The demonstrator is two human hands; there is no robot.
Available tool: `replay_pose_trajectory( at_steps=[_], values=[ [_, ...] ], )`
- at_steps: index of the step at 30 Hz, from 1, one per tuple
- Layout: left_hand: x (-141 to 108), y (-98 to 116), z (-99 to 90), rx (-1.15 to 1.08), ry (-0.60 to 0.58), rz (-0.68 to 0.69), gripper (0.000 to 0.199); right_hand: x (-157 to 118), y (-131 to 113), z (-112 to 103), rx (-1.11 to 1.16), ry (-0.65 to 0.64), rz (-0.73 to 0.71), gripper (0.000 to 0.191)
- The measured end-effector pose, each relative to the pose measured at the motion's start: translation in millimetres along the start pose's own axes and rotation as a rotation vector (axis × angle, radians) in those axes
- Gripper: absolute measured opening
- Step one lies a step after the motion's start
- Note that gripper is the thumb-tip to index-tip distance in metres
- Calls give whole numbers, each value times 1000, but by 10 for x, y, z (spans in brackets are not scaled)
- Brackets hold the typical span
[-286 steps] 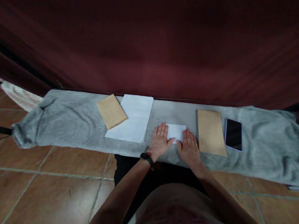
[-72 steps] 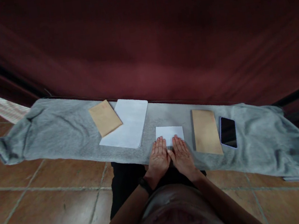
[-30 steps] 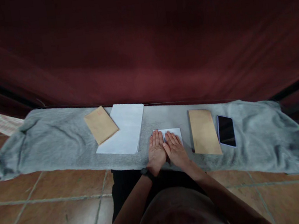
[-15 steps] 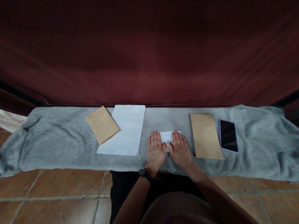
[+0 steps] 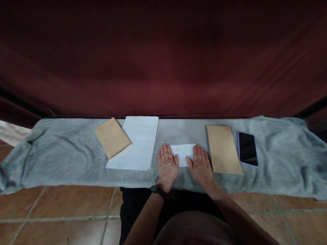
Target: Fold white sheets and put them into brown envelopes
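A small folded white paper (image 5: 182, 152) lies flat on the grey cloth between my hands. My left hand (image 5: 167, 165) presses flat on its left end, fingers stretched out and pointing away from me. On the right end rests my right hand (image 5: 200, 166), also flat with straight fingers, thumb on the paper. Both palms cover the paper's ends, so its full width is hidden. A stack of white paper sheets (image 5: 138, 142) lies just left of my left hand. Close to my right hand is a stack of brown envelopes (image 5: 223, 149).
More brown envelopes (image 5: 112, 137) lie partly over the white sheets. A phone (image 5: 247, 149) with a dark screen sits right of the other envelopes. Grey cloth (image 5: 61, 153) covers the narrow bench, and a dark red curtain (image 5: 157, 78) hangs along its far edge.
My hands have slid apart along the folded paper, the left one leftward and the right one rightward. More of the paper shows between them.
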State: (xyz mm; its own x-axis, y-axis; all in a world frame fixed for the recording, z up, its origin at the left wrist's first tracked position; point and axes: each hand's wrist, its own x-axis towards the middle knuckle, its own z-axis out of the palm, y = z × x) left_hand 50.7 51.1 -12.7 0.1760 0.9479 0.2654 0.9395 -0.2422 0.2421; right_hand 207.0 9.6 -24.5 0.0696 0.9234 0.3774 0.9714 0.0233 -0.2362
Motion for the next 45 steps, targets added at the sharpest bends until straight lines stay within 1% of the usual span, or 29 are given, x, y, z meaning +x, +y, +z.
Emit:
replay_pose_trajectory(
  at_steps=[2, 7, 9, 12, 16, 19, 21, 26, 28, 32, 36, 40, 45],
  values=[
    [1, 77, -6, -14, 3, 22, 64, -3, 0, -1, -9, 9, -3, 66],
    [-49, 330, -7, -48, -110, 246, 60, -23, 12, 2, -43, 4, -20, 60],
    [-71, 362, -4, -41, -133, 264, 62, -34, 17, 3, -58, -3, -24, 59],
    [-86, 300, -3, -15, -130, 233, 64, -45, 20, 1, -63, 1, -25, 59],
    [-94, 177, -2, 13, -93, 169, 63, -43, 16, -31, -46, 6, -6, 58],
    [-99, 149, 7, 27, -80, 145, 64, -8, -20, -86, -34, -32, 35, 55],
    [-102, 146, 18, 31, -84, 145, 64, 36, -77, -120, -14, -77, 36, 55],
    [-108, 117, 24, -16, -90, 193, 64, 130, -272, -113, 121, -237, -140, 53],
    [-107, 116, 11, -7, -109, 199, 65, 131, -306, -82, 142, -261, -163, 53],
    [-93, 155, -22, 43, -158, 157, 63, 99, -265, -34, 112, -235, -133, 54],
    [-71, 190, -38, 43, -145, 84, 60, 87, -185, -7, 50, -181, -79, 56],
    [-48, 183, -58, 27, -135, 52, 61, 85, -105, 18, 16, -117, -68, 60],
    [-36, 161, -91, 24, -128, 22, 61, 52, -5, 30, -19, -52, -42, 61]
  ],
)
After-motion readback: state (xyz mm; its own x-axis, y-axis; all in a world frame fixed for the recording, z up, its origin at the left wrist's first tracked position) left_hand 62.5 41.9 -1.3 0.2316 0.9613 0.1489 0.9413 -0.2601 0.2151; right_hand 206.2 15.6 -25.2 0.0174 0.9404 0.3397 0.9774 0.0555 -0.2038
